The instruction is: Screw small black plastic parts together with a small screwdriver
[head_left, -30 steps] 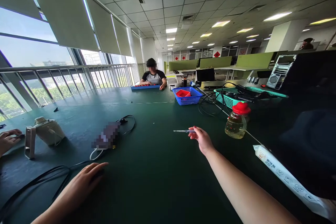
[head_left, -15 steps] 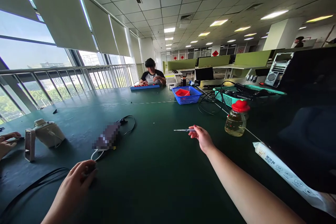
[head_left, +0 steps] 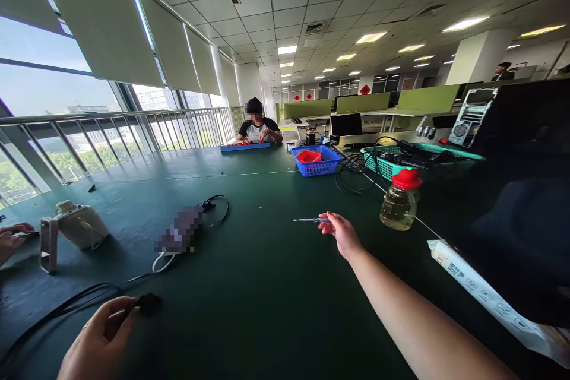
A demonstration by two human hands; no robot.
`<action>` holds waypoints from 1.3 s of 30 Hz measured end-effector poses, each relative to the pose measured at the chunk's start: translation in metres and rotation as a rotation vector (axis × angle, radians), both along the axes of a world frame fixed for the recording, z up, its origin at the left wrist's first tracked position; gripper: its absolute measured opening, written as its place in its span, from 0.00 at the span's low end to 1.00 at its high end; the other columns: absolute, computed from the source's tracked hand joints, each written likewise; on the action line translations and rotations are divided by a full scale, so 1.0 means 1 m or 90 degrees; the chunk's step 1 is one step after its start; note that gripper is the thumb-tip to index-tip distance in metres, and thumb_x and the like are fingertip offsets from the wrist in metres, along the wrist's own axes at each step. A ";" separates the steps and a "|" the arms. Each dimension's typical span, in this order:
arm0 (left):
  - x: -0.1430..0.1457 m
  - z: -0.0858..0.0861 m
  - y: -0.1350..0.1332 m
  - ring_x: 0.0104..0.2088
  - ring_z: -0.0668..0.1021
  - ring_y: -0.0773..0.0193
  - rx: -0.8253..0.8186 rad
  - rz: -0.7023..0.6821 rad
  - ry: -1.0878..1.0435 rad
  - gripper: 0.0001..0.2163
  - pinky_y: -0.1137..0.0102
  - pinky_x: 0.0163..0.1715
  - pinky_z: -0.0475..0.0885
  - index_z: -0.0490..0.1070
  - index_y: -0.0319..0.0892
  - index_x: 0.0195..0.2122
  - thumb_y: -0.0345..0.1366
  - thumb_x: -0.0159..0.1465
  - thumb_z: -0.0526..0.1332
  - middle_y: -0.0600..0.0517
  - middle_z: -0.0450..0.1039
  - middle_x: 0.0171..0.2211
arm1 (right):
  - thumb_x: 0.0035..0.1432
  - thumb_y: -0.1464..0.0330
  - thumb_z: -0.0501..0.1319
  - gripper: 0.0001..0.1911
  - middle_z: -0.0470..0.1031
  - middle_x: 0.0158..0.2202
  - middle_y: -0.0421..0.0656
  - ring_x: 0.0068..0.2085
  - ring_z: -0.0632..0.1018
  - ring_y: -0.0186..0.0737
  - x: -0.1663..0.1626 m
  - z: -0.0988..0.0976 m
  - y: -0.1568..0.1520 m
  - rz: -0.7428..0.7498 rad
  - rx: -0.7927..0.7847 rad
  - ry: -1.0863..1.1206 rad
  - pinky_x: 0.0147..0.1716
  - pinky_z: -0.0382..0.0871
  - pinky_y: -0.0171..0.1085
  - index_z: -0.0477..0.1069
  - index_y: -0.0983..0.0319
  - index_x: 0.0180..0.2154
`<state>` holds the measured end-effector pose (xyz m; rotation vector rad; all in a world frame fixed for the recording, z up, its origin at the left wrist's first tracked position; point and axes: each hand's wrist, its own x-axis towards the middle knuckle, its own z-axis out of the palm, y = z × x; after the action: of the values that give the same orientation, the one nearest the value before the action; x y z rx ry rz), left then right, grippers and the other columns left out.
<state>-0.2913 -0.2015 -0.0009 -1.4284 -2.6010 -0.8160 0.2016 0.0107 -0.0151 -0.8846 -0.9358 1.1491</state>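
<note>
At the lower left, my left hand [head_left: 104,332] pinches a small black plug-like piece [head_left: 149,303] between thumb and fingers, low over the dark green table [head_left: 249,309]. Its exact kind is hard to make out. My right hand [head_left: 341,233] is closed around the clear handle of a thin screwdriver [head_left: 306,220]; the metal shaft points left, above the table's middle. A black cable [head_left: 66,309] runs along the table by my left hand. Past it lies a blurred-out flat device [head_left: 180,230] with a pale cord loop and a dark cable.
A beige bottle-like container [head_left: 82,225] stands at left, near another person's hand [head_left: 13,240]. A red-capped jar [head_left: 399,202], a white-blue packet [head_left: 481,294], a blue basket [head_left: 318,166] and a green basket [head_left: 385,167] with cables are at right. A person [head_left: 258,127] sits opposite.
My left hand has moved a little left and down, its fingers now pinching the black piece so that it shows past the fingertips. My right hand and the screwdriver have barely moved.
</note>
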 end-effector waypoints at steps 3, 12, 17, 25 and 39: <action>0.000 0.011 0.002 0.39 0.82 0.53 0.000 -0.020 -0.042 0.18 0.66 0.33 0.75 0.72 0.50 0.46 0.51 0.62 0.53 0.53 0.83 0.37 | 0.41 0.45 0.71 0.26 0.78 0.22 0.43 0.24 0.75 0.36 0.000 0.000 0.000 -0.003 0.002 -0.003 0.25 0.70 0.36 0.79 0.62 0.29; 0.004 0.014 0.014 0.42 0.82 0.47 0.013 -0.134 0.074 0.20 0.58 0.41 0.78 0.78 0.46 0.46 0.47 0.61 0.52 0.47 0.81 0.45 | 0.44 0.46 0.71 0.25 0.78 0.23 0.44 0.24 0.75 0.36 0.001 -0.001 -0.001 0.008 -0.003 -0.008 0.26 0.70 0.36 0.79 0.62 0.30; 0.000 0.005 0.024 0.43 0.82 0.48 0.031 -0.172 0.065 0.19 0.57 0.46 0.78 0.79 0.47 0.44 0.47 0.59 0.54 0.48 0.81 0.45 | 0.45 0.47 0.70 0.24 0.78 0.24 0.44 0.25 0.75 0.37 0.002 -0.002 0.000 0.011 -0.004 -0.013 0.27 0.70 0.37 0.79 0.62 0.30; 0.003 0.014 0.024 0.44 0.82 0.46 -0.048 -0.185 0.078 0.24 0.54 0.48 0.77 0.76 0.44 0.51 0.47 0.61 0.51 0.45 0.78 0.50 | 0.45 0.47 0.70 0.24 0.78 0.23 0.44 0.24 0.74 0.36 0.001 -0.002 -0.001 0.011 0.005 -0.014 0.27 0.70 0.37 0.79 0.62 0.30; -0.006 0.024 0.032 0.44 0.83 0.51 -0.087 -0.277 0.124 0.21 0.64 0.43 0.80 0.78 0.48 0.51 0.44 0.62 0.53 0.46 0.79 0.50 | 0.46 0.48 0.70 0.24 0.77 0.23 0.44 0.25 0.75 0.36 0.002 -0.004 0.001 0.014 0.003 -0.019 0.27 0.69 0.37 0.79 0.62 0.31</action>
<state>-0.2969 -0.1699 0.0233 -2.0396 -2.2706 -0.5010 0.2031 0.0113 -0.0187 -0.8924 -0.9746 1.1550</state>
